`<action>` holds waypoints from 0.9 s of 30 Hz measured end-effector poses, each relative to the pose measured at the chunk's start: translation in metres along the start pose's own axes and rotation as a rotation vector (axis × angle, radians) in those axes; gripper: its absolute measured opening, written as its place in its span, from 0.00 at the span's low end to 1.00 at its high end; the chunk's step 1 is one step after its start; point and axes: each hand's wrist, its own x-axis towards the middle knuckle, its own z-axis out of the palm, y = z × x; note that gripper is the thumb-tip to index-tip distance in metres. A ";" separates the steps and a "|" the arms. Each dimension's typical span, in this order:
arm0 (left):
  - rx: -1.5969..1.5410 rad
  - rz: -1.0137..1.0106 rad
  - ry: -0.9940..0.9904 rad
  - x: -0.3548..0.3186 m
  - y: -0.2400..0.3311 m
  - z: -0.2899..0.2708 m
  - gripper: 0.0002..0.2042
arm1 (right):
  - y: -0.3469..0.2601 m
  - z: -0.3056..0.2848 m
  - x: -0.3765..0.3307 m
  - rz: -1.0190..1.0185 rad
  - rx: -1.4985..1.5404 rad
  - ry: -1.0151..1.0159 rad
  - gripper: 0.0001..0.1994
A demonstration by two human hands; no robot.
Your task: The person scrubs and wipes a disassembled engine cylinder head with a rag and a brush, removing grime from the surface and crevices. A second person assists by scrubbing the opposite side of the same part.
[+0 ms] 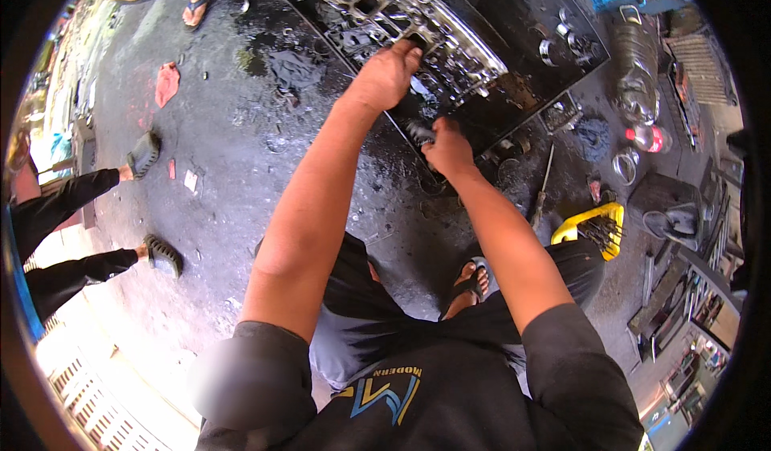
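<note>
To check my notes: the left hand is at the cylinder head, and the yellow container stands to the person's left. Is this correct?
No: in the head view, the yellow plastic container stands to the person's right. The left hand is at the cylinder head.

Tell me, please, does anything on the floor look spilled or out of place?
Dark patches stain the floor left of the left hand, perhaps a spill; a crumpled reddish cloth lies farther left, oddly apart from the engine part.
</note>
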 end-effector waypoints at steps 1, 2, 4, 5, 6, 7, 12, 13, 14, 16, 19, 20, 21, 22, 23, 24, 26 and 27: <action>0.018 0.006 0.002 0.000 -0.001 0.000 0.18 | 0.002 -0.001 0.000 0.089 0.160 0.047 0.23; -0.018 -0.020 -0.038 0.001 -0.002 0.000 0.18 | 0.007 -0.005 -0.001 0.160 0.490 -0.002 0.21; -0.011 0.070 -0.022 0.001 -0.003 -0.001 0.17 | 0.020 -0.020 -0.007 0.324 1.134 -0.096 0.17; -0.024 0.080 -0.031 0.002 -0.003 -0.002 0.17 | 0.027 -0.032 -0.013 0.407 1.204 -0.152 0.16; -0.029 0.076 -0.053 0.003 -0.003 -0.003 0.17 | 0.035 -0.047 -0.019 0.467 1.302 -0.226 0.15; -0.034 0.070 -0.075 0.003 -0.003 -0.005 0.18 | 0.038 -0.062 -0.022 0.504 1.400 -0.293 0.15; -0.103 -0.066 -0.150 0.006 -0.004 -0.007 0.22 | 0.019 -0.153 -0.049 0.261 1.674 -0.220 0.19; -0.110 -0.061 -0.143 0.006 -0.004 -0.006 0.22 | 0.009 -0.172 -0.049 0.262 1.623 -0.213 0.22; -0.112 -0.063 -0.146 0.005 -0.005 -0.005 0.22 | -0.004 -0.188 -0.047 0.219 1.567 -0.178 0.22; -0.142 -0.054 -0.142 0.005 -0.006 -0.003 0.23 | -0.029 -0.222 -0.032 0.223 1.116 -0.209 0.19; -0.123 -0.046 -0.146 0.005 -0.007 -0.002 0.24 | -0.071 -0.247 0.001 -0.098 0.587 -0.168 0.20; -0.099 -0.051 -0.128 0.005 -0.007 -0.001 0.24 | -0.085 -0.256 0.018 -0.228 0.247 -0.124 0.26; -0.101 -0.039 -0.112 0.005 -0.006 0.000 0.24 | -0.098 -0.260 0.031 -0.295 0.154 -0.147 0.29; -0.098 -0.038 -0.112 0.004 -0.006 0.000 0.24 | -0.110 -0.263 0.042 -0.373 0.064 -0.168 0.32; -0.101 -0.046 -0.109 0.004 -0.006 0.001 0.24 | -0.121 -0.264 0.051 -0.413 -0.043 -0.137 0.33; -0.099 -0.062 -0.123 0.003 -0.006 0.002 0.24 | -0.131 -0.265 0.057 -0.426 -0.168 -0.099 0.34; -0.123 -0.031 -0.093 0.003 -0.007 0.003 0.24 | -0.147 -0.269 0.064 -0.476 -0.202 -0.090 0.33; -0.127 -0.036 -0.077 0.003 -0.007 0.004 0.23 | -0.154 -0.272 0.067 -0.475 -0.224 -0.110 0.31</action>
